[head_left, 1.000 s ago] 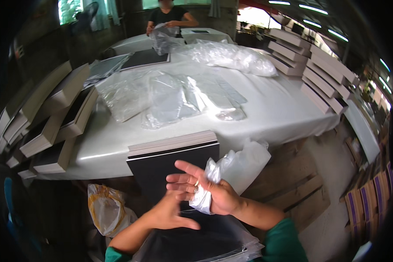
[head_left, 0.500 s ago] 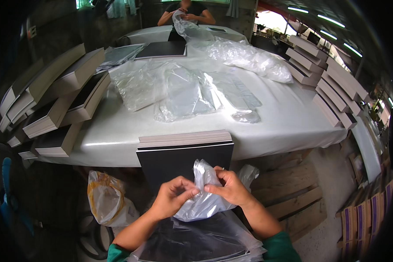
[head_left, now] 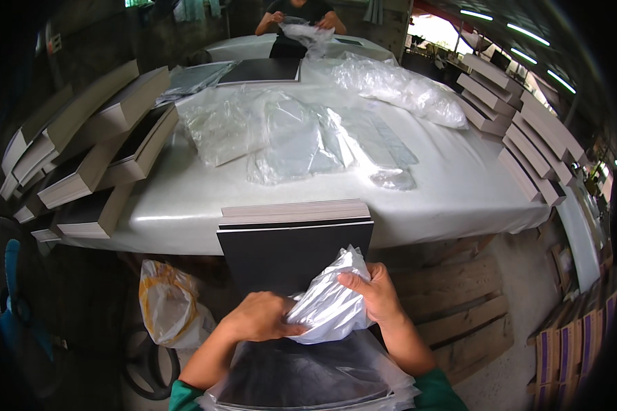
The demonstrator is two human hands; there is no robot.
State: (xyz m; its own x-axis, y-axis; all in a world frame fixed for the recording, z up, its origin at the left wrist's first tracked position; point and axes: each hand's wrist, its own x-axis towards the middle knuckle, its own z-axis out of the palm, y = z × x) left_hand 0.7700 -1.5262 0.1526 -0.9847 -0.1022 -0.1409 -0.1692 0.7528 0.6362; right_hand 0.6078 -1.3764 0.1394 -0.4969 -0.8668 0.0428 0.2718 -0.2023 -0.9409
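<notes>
A bunched clear plastic bag is held up between my two hands. My right hand grips its upper right side, thumb across the front. Lower down, my left hand is closed on the bag's left edge, with part of the fingers hidden behind the plastic. Just below, close to me, lies a black sheet inside clear plastic. Beyond my hands a stack of black boards with pale edges leans at the table's front edge.
Flat clear plastic bags lie on the white-covered table. Board stacks stand left and right. A white sack, a blue-bladed fan and wooden pallets are below. Across the table a person handles plastic.
My hands have moved apart from their close pinch, and the bag is gathered into a wider bundle tilted to the right. The person opposite has spread their plastic sideways.
</notes>
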